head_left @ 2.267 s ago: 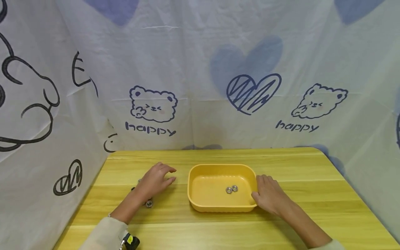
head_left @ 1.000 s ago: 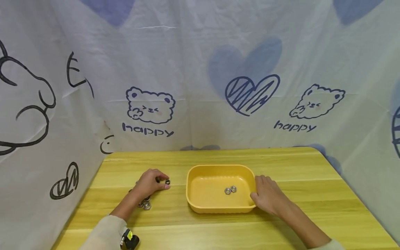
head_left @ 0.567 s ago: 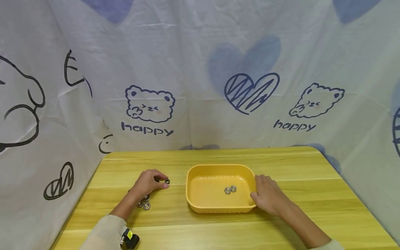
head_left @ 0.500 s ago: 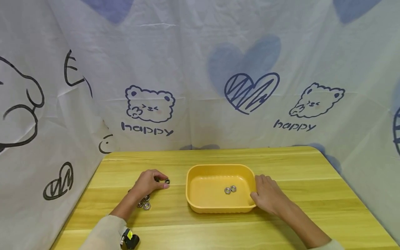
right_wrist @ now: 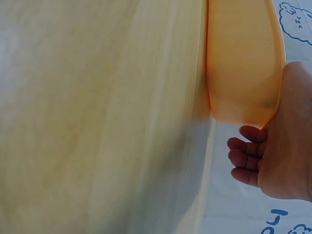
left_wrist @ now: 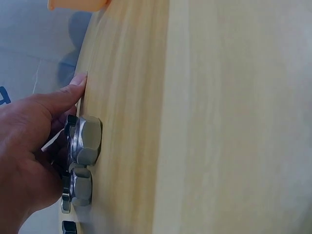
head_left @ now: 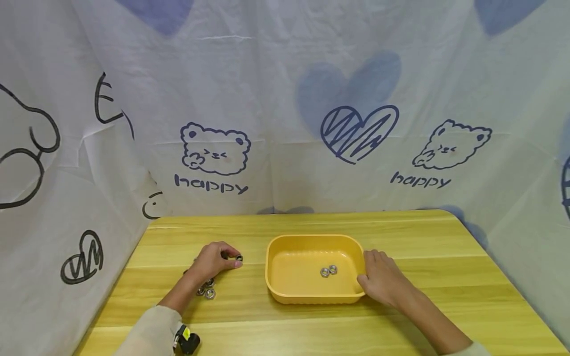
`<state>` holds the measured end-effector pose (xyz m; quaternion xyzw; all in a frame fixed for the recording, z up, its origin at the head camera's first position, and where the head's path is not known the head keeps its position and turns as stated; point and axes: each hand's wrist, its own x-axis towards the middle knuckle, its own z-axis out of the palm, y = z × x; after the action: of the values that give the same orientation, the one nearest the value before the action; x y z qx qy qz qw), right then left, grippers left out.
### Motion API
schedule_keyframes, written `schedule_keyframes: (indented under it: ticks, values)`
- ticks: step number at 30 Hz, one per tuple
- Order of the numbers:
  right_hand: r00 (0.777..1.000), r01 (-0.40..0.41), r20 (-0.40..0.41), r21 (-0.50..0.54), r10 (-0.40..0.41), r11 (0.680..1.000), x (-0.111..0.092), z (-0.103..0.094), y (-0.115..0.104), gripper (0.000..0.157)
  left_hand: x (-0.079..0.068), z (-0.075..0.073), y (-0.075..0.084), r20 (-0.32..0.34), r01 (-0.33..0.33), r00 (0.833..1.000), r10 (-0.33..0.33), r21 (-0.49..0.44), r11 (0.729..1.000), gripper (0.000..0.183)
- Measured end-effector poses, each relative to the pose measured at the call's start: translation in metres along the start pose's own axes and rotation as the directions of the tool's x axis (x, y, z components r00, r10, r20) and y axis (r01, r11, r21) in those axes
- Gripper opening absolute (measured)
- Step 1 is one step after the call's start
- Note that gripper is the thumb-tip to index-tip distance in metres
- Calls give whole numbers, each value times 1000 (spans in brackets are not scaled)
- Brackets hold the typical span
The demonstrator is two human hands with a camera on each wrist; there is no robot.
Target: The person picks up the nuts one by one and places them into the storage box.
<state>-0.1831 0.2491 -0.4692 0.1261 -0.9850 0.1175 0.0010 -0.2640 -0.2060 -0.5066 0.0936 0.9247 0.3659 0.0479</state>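
My left hand is low over the table's left side. Its thumb and forefinger pinch a small metal hex nut. Under and beside that wrist lie several loose nuts, among them a silver nut; the hand hides part of the group. In the left wrist view a large nut shows close to the palm. My right hand grips the right wall of a yellow plastic tray, thumb over the rim and fingers outside. Two silver nuts, one a nut, sit together on the tray floor.
The wood-grain table ends at a white printed cloth hung behind it and along the sides. A black device is strapped at the left wrist. Table surface lies between the left hand and the tray.
Earlier my left thumb and forefinger were spread apart; they came together on a nut and the hand drew slightly left. For the last second it has hardly moved. The right hand and tray stayed put.
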Motion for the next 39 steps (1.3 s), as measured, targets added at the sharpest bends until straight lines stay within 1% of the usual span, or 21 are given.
schedule_keyframes:
  ticks: [5,8,14,18,25,30,36,39]
  values:
    - [1000,2,4,7,-2,1000,0,1,0,43,-1,0,0,3,-20,1000,20,-20,1000,22]
    - [1000,0,15,19,0,1000,0,1,-1,44,-2,1,-1,-3,-19,1000,19,-25,999,22]
    - [999,-17,41,34,16,999,0,2,-2,51,-3,4,-1,-35,-1,999,1,-8,1000,23]
    - [999,-16,46,35,15,999,-1,0,-2,50,-2,5,0,-53,-2,999,1,-11,1000,23]
    - [999,-15,38,45,14,999,-2,-1,-1,51,4,5,6,-77,-25,997,19,-79,997,26]
    - [999,-13,33,42,11,999,-2,-1,-1,49,6,4,11,-100,-43,994,35,-81,996,26]
    - [1000,-2,15,35,1,999,-1,-2,-1,46,7,5,19,-110,-61,993,48,-115,991,25]
    - [1000,3,10,29,-3,1000,0,0,0,46,7,5,23,-118,-70,991,57,-105,992,24]
